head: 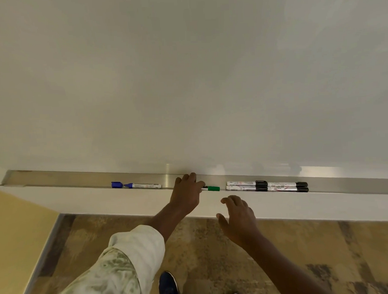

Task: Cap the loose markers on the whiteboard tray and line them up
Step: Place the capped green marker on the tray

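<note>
A metal whiteboard tray (79, 179) runs across the view. My left hand (186, 194) reaches into it and covers most of a green marker (212, 188); only its green cap end shows to the right of my fingers. Whether the fingers grip it I cannot tell. My right hand (238, 218) hovers open below the tray, holding nothing. To the left lies an uncapped blue marker (144, 186) with its loose blue cap (117, 185) just beyond its tip. On the right, several black-capped markers (267, 185) lie in two rows.
The white board (185, 80) fills the upper view. Below the tray are a white wall strip, a yellow wall at left and a mottled brown floor with my dark shoes (169, 288).
</note>
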Available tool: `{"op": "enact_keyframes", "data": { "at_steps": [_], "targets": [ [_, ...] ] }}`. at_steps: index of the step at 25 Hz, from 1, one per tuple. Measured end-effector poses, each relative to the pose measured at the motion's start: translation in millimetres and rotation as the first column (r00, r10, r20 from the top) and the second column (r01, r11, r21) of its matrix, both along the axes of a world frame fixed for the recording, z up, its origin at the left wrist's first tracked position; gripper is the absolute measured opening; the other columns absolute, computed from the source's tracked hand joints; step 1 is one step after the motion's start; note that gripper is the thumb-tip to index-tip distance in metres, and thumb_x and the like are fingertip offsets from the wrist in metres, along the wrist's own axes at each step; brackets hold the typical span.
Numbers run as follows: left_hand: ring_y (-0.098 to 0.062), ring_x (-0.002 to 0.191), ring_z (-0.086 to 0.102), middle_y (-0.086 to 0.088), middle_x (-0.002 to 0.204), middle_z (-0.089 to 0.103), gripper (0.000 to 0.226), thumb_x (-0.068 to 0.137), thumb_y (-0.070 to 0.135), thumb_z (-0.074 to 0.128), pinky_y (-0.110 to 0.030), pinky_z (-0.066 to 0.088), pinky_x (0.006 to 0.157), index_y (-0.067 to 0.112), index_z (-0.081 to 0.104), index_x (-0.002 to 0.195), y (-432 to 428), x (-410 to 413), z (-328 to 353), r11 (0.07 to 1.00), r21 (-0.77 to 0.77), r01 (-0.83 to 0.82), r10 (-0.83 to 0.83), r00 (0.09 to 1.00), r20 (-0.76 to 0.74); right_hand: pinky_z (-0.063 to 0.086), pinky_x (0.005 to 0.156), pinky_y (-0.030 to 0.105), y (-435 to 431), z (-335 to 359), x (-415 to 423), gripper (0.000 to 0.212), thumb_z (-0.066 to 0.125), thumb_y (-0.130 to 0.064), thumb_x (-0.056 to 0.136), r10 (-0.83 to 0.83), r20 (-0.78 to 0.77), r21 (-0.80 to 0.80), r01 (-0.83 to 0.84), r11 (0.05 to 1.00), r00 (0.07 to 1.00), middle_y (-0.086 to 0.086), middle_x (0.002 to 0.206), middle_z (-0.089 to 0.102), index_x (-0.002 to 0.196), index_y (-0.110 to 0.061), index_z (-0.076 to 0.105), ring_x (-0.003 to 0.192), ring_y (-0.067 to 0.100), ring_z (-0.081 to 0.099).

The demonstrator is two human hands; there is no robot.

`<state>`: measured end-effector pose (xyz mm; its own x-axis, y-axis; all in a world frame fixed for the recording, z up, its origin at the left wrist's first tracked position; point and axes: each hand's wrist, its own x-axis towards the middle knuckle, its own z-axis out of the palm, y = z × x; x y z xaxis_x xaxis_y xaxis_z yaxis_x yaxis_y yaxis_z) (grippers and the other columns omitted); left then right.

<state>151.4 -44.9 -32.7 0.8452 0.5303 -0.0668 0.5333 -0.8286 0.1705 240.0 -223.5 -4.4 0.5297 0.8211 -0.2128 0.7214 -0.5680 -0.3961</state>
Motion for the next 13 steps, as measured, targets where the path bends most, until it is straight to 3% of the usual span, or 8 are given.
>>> {"op": "enact_keyframes", "data": {
  "at_steps": [4, 8, 13],
  "targets": [
    [-0.027, 0.103, 0.052, -0.007, 0.113, 0.054, 0.034, 0.097, 0.016, 0.051, -0.039, 0.042, 0.083, 0.023, 0.06, 0.129, -5, 7, -6, 1.0, 0.015, 0.014, -0.015, 1.0, 0.023, 0.026, 0.116, 0.048, -2, -11, 13, 0.061, 0.058, -0.041, 0.092, 0.04, 0.112, -0.012, -0.039, 0.999, 0.993, 0.012, 0.161, 0.021, 0.146, -0.019, 0.037, 0.148, 0.032, 0.018],
    [-0.027, 0.104, 0.051, -0.008, 0.115, 0.053, 0.037, 0.097, 0.018, 0.051, -0.04, 0.043, 0.083, 0.024, 0.056, 0.133, -6, 10, -9, 0.999, 0.013, 0.033, -0.034, 0.999, 0.03, 0.012, 0.121, 0.051, -8, -27, 24, 0.075, 0.051, -0.044, 0.094, 0.106, 0.134, -0.118, -0.09, 0.989, 0.985, 0.01, 0.164, -0.008, 0.155, -0.021, 0.014, 0.15, 0.032, -0.009],
    [-0.028, 0.103, 0.052, -0.008, 0.113, 0.052, 0.039, 0.097, 0.019, 0.052, -0.041, 0.045, 0.084, 0.023, 0.054, 0.135, -8, 11, -13, 0.998, 0.007, 0.061, -0.061, 0.997, 0.046, 0.011, 0.121, 0.054, -13, -37, 25, 0.082, 0.052, -0.045, 0.093, 0.148, 0.151, -0.164, -0.123, 0.979, 0.977, 0.012, 0.161, -0.021, 0.155, -0.023, 0.003, 0.147, 0.034, -0.018]
  ]
}}
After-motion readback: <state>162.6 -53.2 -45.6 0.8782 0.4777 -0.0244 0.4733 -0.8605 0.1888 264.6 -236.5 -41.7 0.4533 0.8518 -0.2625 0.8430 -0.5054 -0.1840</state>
